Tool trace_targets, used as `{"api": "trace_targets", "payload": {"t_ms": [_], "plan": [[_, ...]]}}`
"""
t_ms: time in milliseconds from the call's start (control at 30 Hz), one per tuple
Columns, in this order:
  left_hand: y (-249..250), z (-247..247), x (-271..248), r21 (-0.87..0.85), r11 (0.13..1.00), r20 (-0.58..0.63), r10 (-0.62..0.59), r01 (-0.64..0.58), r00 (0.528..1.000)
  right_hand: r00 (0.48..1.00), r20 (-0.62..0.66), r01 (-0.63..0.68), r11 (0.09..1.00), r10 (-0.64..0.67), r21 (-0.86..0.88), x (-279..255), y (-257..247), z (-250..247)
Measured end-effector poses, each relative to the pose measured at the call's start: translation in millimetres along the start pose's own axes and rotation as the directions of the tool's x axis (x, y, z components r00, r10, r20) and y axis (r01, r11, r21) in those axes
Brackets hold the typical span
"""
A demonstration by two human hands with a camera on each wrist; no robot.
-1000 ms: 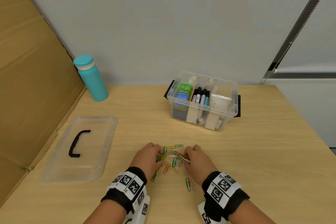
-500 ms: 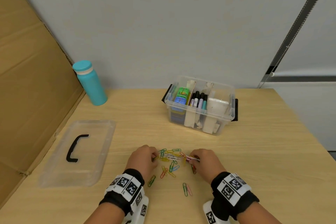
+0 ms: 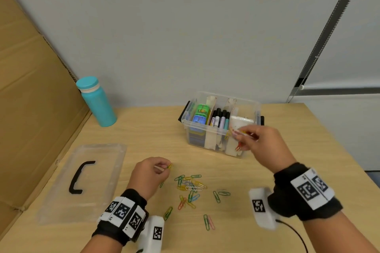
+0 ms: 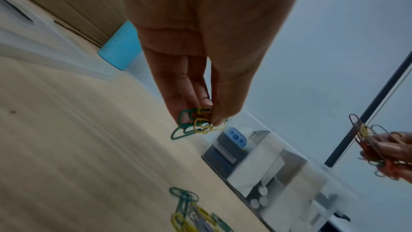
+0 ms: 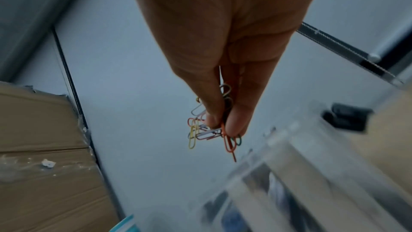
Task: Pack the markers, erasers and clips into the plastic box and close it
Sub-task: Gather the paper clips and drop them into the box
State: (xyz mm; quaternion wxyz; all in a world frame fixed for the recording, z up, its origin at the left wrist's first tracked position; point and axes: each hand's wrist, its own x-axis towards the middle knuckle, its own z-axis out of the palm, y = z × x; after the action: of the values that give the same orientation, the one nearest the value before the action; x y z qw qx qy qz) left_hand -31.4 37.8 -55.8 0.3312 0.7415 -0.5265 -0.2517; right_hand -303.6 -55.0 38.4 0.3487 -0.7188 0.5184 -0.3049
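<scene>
Right hand [image 3: 265,146] raised, fingers [image 5: 236,121] pinching clips [image 5: 200,130]

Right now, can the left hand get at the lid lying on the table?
Probably yes: the lid lies flat just beside the left hand with nothing between them, but that hand already pinches paper clips, so it would need to drop them first.

left hand [image 3: 149,172]: low, fingertips pinched | right hand [image 3: 265,146]: raised, pinched

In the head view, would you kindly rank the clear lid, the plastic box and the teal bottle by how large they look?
1. clear lid, nearest the camera, which may enlarge it
2. plastic box
3. teal bottle
</scene>
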Motion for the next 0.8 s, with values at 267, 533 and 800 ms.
{"api": "trace_targets", "payload": {"t_ms": [267, 533, 800], "plan": [[6.8, -2.9, -1.8, -0.096, 0.995, 0.002, 0.019, -0.018, 1.0, 1.0, -0.013, -0.029, 0.858, 0.027, -0.513, 70.0, 10.6, -12.5], [8.8, -4.6, -7.7, -0.095, 0.995, -0.004, 0.034, -0.034, 0.999, 0.933, 0.193, -0.022, 0.585, 0.303, -0.811, 111.1, 11.0, 9.1], [11.3, -0.5, -15.2, -0.094, 0.993, 0.002, 0.076, -0.075, 0.997, 0.999, -0.027, 0.024, 0.882, -0.042, -0.471, 64.1, 27.3, -6.7]]}}
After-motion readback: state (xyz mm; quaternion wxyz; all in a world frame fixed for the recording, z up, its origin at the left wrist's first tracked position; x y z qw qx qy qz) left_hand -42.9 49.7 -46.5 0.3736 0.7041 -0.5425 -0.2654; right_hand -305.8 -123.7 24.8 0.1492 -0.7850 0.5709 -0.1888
